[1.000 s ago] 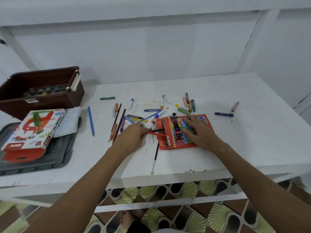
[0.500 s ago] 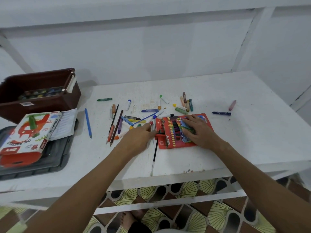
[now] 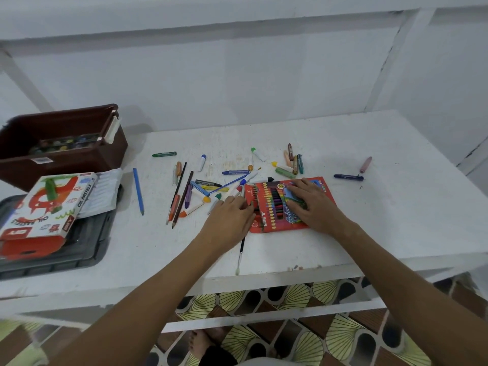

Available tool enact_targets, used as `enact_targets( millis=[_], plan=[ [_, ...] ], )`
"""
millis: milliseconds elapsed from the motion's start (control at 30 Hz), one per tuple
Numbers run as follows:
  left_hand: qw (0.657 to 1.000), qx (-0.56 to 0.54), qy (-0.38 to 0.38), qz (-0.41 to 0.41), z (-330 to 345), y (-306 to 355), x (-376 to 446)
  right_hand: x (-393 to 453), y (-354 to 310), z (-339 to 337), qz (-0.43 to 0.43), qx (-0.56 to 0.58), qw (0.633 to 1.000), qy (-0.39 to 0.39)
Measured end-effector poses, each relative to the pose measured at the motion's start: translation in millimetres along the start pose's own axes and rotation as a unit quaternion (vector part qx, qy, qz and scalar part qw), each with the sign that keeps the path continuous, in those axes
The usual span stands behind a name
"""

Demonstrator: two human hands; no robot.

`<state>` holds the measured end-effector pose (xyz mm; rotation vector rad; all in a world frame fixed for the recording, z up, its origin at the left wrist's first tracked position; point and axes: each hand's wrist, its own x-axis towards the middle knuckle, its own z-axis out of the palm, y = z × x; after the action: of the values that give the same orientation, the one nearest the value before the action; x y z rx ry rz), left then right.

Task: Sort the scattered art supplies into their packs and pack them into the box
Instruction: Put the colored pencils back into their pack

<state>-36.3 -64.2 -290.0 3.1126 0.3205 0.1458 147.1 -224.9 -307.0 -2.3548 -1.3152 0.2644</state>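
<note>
Pressing flat, the right hand (image 3: 314,207) spreads straight fingers on the glossy red cardboard pencil pack (image 3: 274,207), while left hand (image 3: 229,220) fingertips pinch a thin pencil at its open edge.

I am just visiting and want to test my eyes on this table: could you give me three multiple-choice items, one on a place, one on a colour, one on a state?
1. Where does the oil pastels box lie?
A. on the grey tray
B. inside the brown bin
C. on the floor

2. What colour is the pack under the right hand?
A. blue
B. red
C. white

3. What is the right hand doing?
A. hanging idle
B. lifting a pencil
C. lying flat on the pack

Answers: 1 A, it rests on the grey tray. 2 B, the crayon pack is red. 3 C, its fingers are spread over the pack.
</note>
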Motion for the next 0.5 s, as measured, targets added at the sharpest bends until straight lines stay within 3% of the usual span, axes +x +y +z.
enact_targets(
  millis=[233, 367, 500],
  plan=[
    [0.999, -0.016, -0.010, 0.031, -0.1, -1.5, 5.6, 2.0, 3.3, 1.0, 0.006, -0.003, 1.000, -0.016],
    [0.997, -0.056, -0.043, -0.018, 5.7, 7.0, 2.5, 0.8, 3.4, -2.4, -0.001, -0.025, 0.999, -0.036],
    [0.994, -0.095, -0.012, -0.061, 1.6, 7.1, -4.6, -4.1, 8.4, -3.8, -0.009, -0.029, 0.999, -0.035]
  ],
)
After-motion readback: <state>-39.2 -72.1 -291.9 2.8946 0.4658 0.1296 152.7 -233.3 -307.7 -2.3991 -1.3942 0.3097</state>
